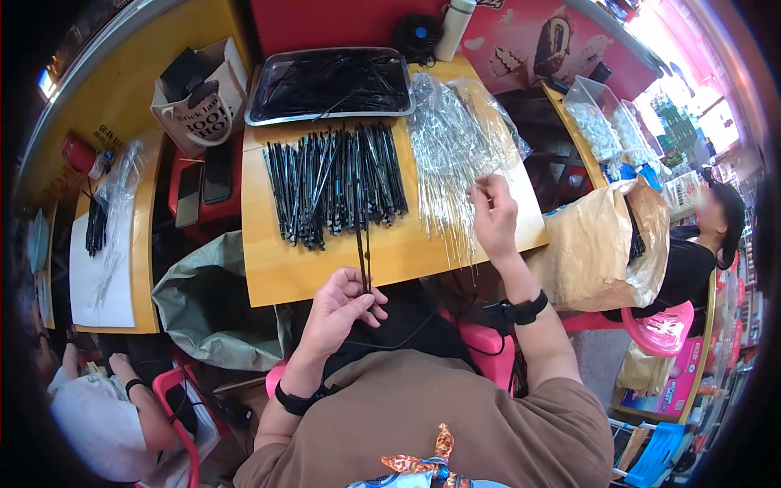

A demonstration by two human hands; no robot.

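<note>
Seen from above, over a small wooden table. Left hand closed around the lower end of a thin black stick, held upright at the table's near edge, top end reaching into a pile of black sticks spread across the table's middle. Right hand raised over the table's right side, fingers pinched on a clear plastic sleeve at the edge of a heap of clear sleeves. Black wristbands on both wrists. At the table's far edge, a shallow metal tray filled with more black sticks. Left of the tray, a paper bag holding something dark. Behind the tray, a small black fan and a white bottle. To the right, clear plastic bags full of small white pieces, and a large, crumpled brown paper sack, open at the top, contents hard to make out. Beside it, another person in black seated on a pink chair. Lower left, a grey-green sack slumped against the table, and a second table with a white sheet and a few black sticks, another person in white sitting there.
</note>
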